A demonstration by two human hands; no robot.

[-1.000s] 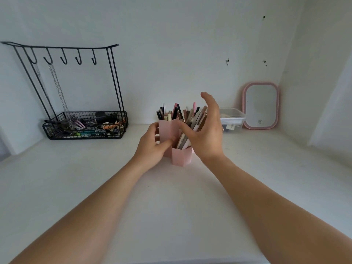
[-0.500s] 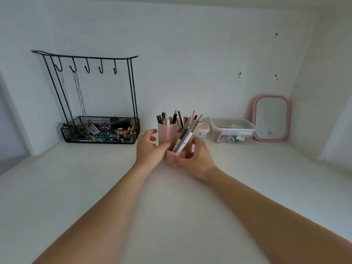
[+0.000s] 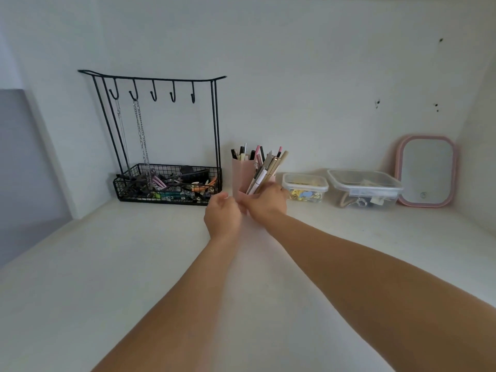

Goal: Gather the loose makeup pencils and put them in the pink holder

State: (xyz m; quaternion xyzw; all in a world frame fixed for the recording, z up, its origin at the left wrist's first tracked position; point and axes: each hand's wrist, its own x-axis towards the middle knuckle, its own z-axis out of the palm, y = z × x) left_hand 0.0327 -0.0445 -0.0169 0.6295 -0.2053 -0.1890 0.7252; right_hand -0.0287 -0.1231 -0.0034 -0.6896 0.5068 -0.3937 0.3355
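The pink holder [image 3: 241, 175] stands near the back wall of the white table, between the wire rack and the clear boxes. Several makeup pencils [image 3: 264, 167] stick out of it, some upright, some leaning to the right. My right hand [image 3: 265, 204] grips the holder's lower front right side. My left hand [image 3: 222, 214] sits just left of the holder's base with its fingers curled; whether it touches the holder is hidden. No loose pencils show on the table.
A black wire rack [image 3: 166, 183] with hooks, chains and a basket of clips stands at the back left. Two clear lidded boxes [image 3: 304, 187] [image 3: 365, 189] and a pink-framed mirror [image 3: 426, 170] line the back right. The white table [image 3: 134, 264] stretches forward.
The right hand dropped from the pencil tops to the holder's base. Both hands slid the holder away toward the back wall. The left hand slipped lower on the holder.
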